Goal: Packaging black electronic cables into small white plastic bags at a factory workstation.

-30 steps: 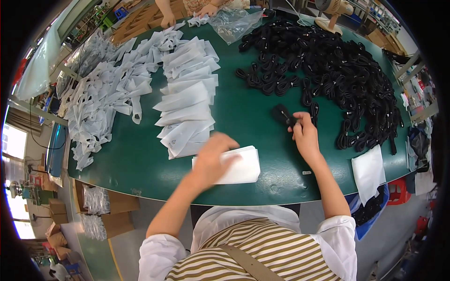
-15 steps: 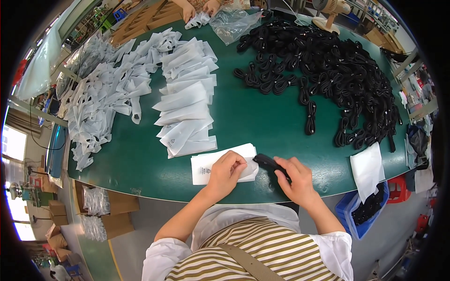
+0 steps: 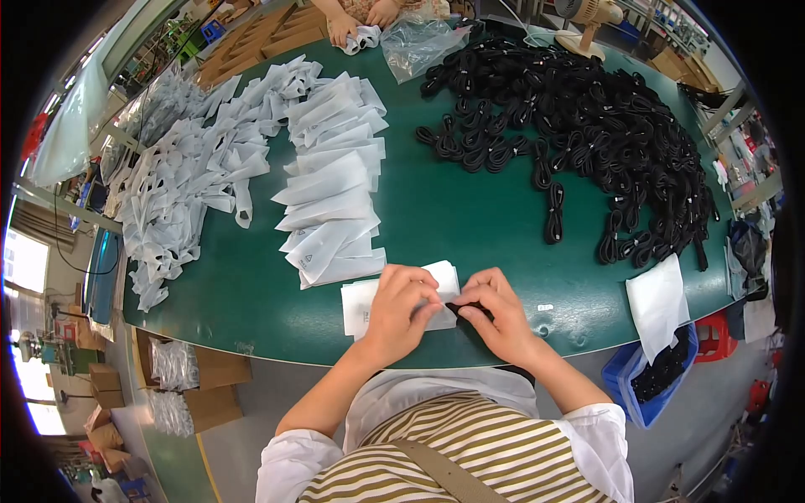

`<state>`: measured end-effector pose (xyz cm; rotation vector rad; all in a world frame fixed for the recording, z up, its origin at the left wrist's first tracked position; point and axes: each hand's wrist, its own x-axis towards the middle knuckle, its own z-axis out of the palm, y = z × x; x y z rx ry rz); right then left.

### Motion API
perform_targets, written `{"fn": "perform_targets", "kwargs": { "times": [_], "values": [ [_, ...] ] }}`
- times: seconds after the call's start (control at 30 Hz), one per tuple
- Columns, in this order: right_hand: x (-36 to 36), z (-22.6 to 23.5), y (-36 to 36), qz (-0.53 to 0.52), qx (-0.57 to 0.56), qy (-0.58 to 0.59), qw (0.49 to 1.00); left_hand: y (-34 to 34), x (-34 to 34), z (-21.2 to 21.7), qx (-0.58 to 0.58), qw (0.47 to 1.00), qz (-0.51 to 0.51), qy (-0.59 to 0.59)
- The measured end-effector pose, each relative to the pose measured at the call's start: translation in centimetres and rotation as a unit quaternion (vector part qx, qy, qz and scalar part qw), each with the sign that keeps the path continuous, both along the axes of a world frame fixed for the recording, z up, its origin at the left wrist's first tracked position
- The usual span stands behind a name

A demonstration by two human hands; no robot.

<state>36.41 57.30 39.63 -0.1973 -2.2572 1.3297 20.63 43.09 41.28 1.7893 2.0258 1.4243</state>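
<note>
At the table's near edge lies a stack of flat white bags (image 3: 356,303), with printing on the top one. My left hand (image 3: 399,310) rests over the stack, thumb and fingers pinching the right end of the top bag. Beside it, my right hand (image 3: 496,317) is closed on a bundled black cable (image 3: 458,310), mostly hidden under the fingers. The cable's end is at the bag's end, close to my left fingertips; how far it is inside cannot be made out.
A row of filled white bags (image 3: 331,210) and a larger pile of bags (image 3: 168,193) lie left. Bundled black cables (image 3: 579,109) heap at the right. Across the green table (image 3: 453,226), another person's hands (image 3: 360,21) hold a bag. A blue bin (image 3: 627,381) stands below right.
My right hand has moved left with the cable, up to the bag's end next to my left hand. Across the table, the other person's hands have shifted slightly.
</note>
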Motion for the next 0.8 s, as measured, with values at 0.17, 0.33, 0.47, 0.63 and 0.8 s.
{"fn": "perform_targets", "kwargs": {
  "times": [0.17, 0.33, 0.47, 0.63, 0.8],
  "values": [
    [-1.7, 2.7, -1.1, -0.010, -0.046, 0.092, 0.995, -1.4, -2.1, 1.5, 0.009, 0.991, 0.027, -0.132],
    [-2.1, 1.1, 4.3, -0.204, 0.115, 0.051, 0.971, -1.3, -6.7, 4.5, 0.210, 0.847, -0.006, -0.488],
    [-0.8, 0.1, 8.0, -0.270, 0.135, 0.026, 0.953, -1.4, -10.0, 6.1, 0.316, 0.824, -0.093, -0.460],
    [1.0, -0.4, 9.2, -0.290, 0.122, -0.006, 0.949, -0.7, -11.4, 6.6, 0.321, 0.806, -0.079, -0.491],
    [0.1, 0.3, 9.0, -0.265, 0.124, 0.008, 0.956, -0.3, -13.2, 8.5, 0.274, 0.827, 0.004, -0.491]
  ]
}}
